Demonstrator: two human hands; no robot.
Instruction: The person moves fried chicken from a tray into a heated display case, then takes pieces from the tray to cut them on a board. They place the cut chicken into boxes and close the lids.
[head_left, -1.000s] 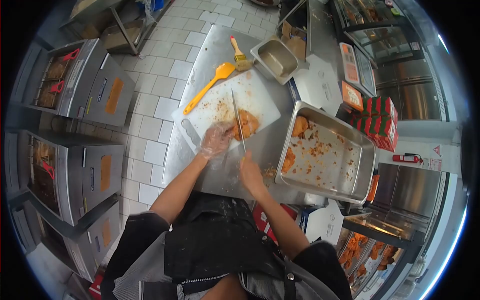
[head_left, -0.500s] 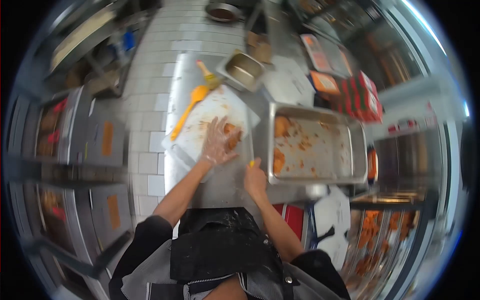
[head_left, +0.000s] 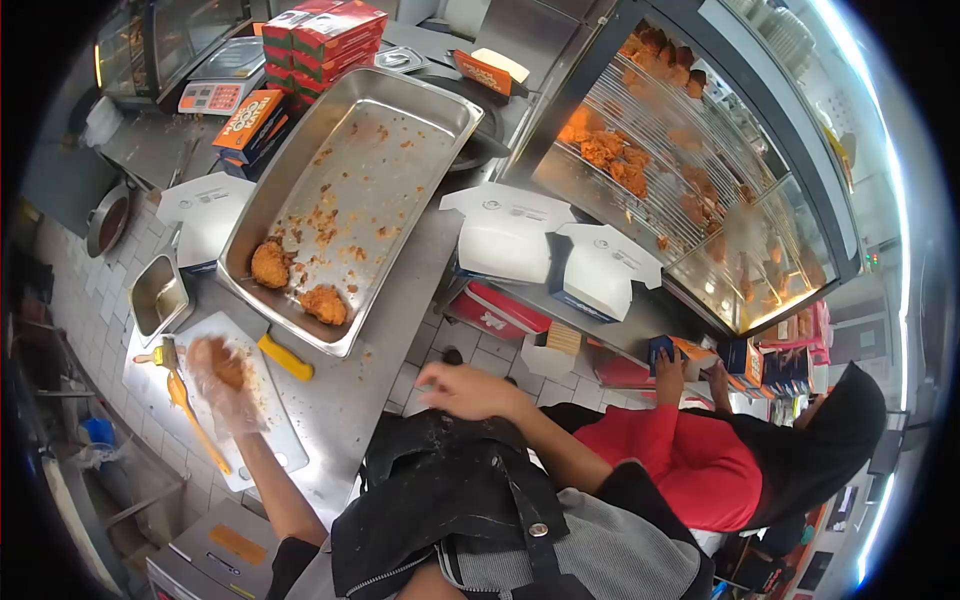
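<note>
My left hand point(head_left: 220, 396), in a clear plastic glove and smeared by motion, grips a piece of fried chicken point(head_left: 232, 370) over the white cutting board point(head_left: 272, 432). A yellow spoon point(head_left: 188, 410) and a brush point(head_left: 158, 353) lie along the board's left side. Bare and empty, my right hand point(head_left: 462, 391) hovers by the black apron, its fingers loosely apart. The yellow-handled knife point(head_left: 286, 357) rests between the board and the deep steel tray point(head_left: 345, 340); its blade is hard to see. Two fried chicken pieces point(head_left: 324, 304) and crumbs lie in the tray.
A small steel pan point(head_left: 160, 298) stands beside the board. Open white boxes point(head_left: 510, 240) sit right of the tray, below a heated glass cabinet point(head_left: 690, 150) with chicken. Stacked red boxes point(head_left: 322, 40) are behind the tray. A co-worker in red point(head_left: 670, 455) handles a box at right.
The view has swung right, bringing the cabinet and co-worker into sight. My right hand has let go of the knife and moved toward the apron. My left hand now grips the chicken.
</note>
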